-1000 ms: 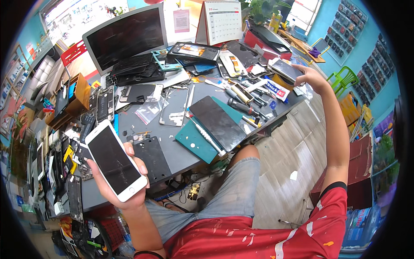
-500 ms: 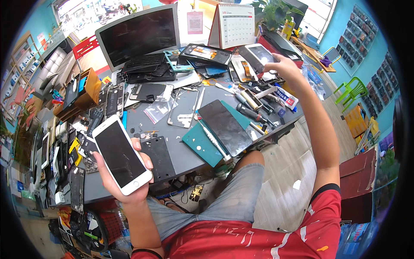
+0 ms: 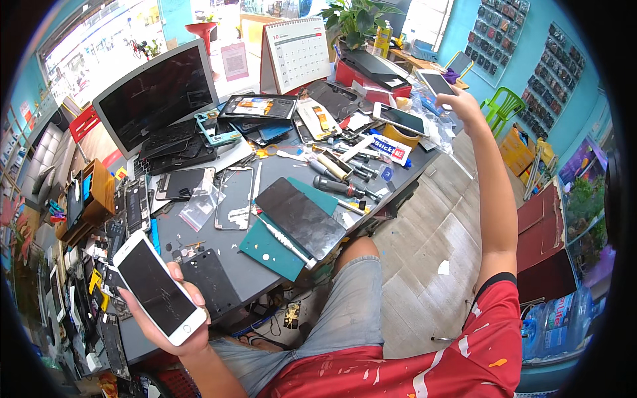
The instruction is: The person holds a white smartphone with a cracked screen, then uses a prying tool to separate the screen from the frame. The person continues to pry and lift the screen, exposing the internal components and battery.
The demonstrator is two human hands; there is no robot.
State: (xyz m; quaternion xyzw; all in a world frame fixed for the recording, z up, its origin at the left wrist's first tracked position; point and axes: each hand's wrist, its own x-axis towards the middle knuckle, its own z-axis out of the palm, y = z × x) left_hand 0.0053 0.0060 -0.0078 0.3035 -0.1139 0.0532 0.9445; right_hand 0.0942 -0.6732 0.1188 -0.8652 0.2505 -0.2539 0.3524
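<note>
In my left hand point(image 3: 174, 341) lies a white smartphone point(image 3: 158, 282) with a round home button, its dark screen facing up and marked with scratches. The fingers wrap its edge. My right arm is stretched out to the far right, where my right hand point(image 3: 464, 109) grips a second white-edged smartphone point(image 3: 436, 82) by its near end, above the bench's far corner. Below that hand, another white phone point(image 3: 401, 119) rests on a yellow-brown roll point(image 3: 400, 137). A large dark screen panel point(image 3: 302, 215) and a white-handled screwdriver point(image 3: 285, 240) lie across a green mat point(image 3: 259, 249).
An open laptop point(image 3: 159, 93) and a desk calendar point(image 3: 295, 56) stand at the back of the grey bench point(image 3: 229, 265). Phone parts crowd its left side and rear. Several screwdrivers point(image 3: 338, 187) lie near the right edge, beside a blue-and-white box point(image 3: 390, 150). A wooden organiser point(image 3: 96, 192) stands left.
The view has turned right. My right hand has moved farther right with its phone, away from the heap of parts behind the bench. My left hand still holds the white phone.
</note>
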